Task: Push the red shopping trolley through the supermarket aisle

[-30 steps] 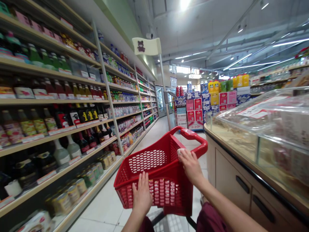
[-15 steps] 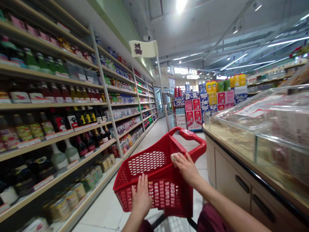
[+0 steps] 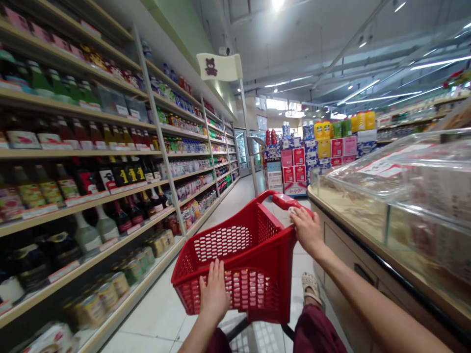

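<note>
Right hand [image 3: 306, 228] shifted — handle edge [image 3: 286, 201], apparently.

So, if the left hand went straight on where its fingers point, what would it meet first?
Probably the far perforated wall of the red cart, across its opening; the fingertips reach about the near rim, but depth is unclear.

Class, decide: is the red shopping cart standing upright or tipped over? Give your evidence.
Upright: the cart has its open top facing up and dark legs underneath.
</note>
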The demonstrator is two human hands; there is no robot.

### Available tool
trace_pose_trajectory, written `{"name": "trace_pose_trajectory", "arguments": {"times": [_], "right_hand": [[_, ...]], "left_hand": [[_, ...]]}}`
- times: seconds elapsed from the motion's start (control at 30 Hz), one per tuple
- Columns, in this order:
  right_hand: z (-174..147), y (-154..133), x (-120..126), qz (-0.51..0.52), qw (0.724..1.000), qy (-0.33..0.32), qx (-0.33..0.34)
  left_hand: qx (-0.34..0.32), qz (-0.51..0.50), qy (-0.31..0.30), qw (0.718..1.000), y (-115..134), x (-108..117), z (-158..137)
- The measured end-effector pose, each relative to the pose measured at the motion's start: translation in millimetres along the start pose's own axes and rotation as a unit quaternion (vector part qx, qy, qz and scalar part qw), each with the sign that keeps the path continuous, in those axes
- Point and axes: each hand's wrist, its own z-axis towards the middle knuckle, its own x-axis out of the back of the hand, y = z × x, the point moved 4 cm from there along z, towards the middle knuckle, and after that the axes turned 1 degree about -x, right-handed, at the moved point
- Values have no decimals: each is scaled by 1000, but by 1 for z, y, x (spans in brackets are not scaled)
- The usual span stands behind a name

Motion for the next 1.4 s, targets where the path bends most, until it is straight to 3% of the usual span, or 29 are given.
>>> {"name": "trace_pose_trajectory", "arguments": {"times": [0.07, 0.17, 0.23, 0.27, 0.37, 0.43, 0.6, 0.67, 0.73, 0.8, 0.83, 0.93, 1.0, 1.03, 1.13, 1.2, 1.33, 1.4], "right_hand": [[-4, -1, -1, -1, 1000, 14, -1], [-21, -31, -10, 41, 987, 1, 156], [-24, -41, -13, 57, 977, -13, 206], [-21, -37, -12, 53, 981, -16, 186], [-6, -10, -5, 15, 999, 1, 44], [-5, -5, -3, 3, 1000, 14, 14], [-26, -41, -16, 52, 978, -6, 202], [-19, -33, -16, 44, 984, -16, 173], [-8, -14, -12, 20, 997, -13, 72], [-3, -7, -8, 7, 1000, -7, 14], [-5, -11, -9, 11, 1000, -7, 23], [-20, -42, -14, 47, 986, -24, 158], [-24, -51, -17, 57, 976, -43, 204], [-21, -47, -16, 50, 980, -50, 187], [-7, -21, -11, 7, 998, -38, 50], [-6, -15, -9, -5, 1000, -20, 13], [-23, -45, -14, 43, 985, -23, 167], [-23, -46, -13, 53, 980, -30, 189]], "left_hand": [[5, -3, 5, 1000, 1, -1, 1], [9, -4, -1, 1000, 1, -2, 1], [5, -1, -5, 1000, 1, -2, 1], [2, 0, -6, 1000, 1, -2, 1], [-2, -1, 1, 1000, 2, -1, 0], [1, -1, 7, 1000, 2, -3, 1], [-5, 4, 7, 1000, 2, -6, 2], [-11, 5, 1, 1000, 1, -6, 2], [-14, 3, -1, 1000, 2, -6, 1], [-13, 0, 6, 1000, 3, -5, 1], [-12, -1, 11, 1000, 3, -5, 1], [-9, -1, 15, 1000, 2, -6, 1], [-11, 0, 6, 1000, 2, -7, 1], [-14, -1, 2, 1000, 2, -7, 1], [-18, -6, 5, 1000, 2, -6, 0], [-16, -9, 16, 1000, 3, -6, 0], [-17, -7, 20, 1000, 2, -9, 0], [-21, -6, 18, 1000, 1, -10, 1]]}}
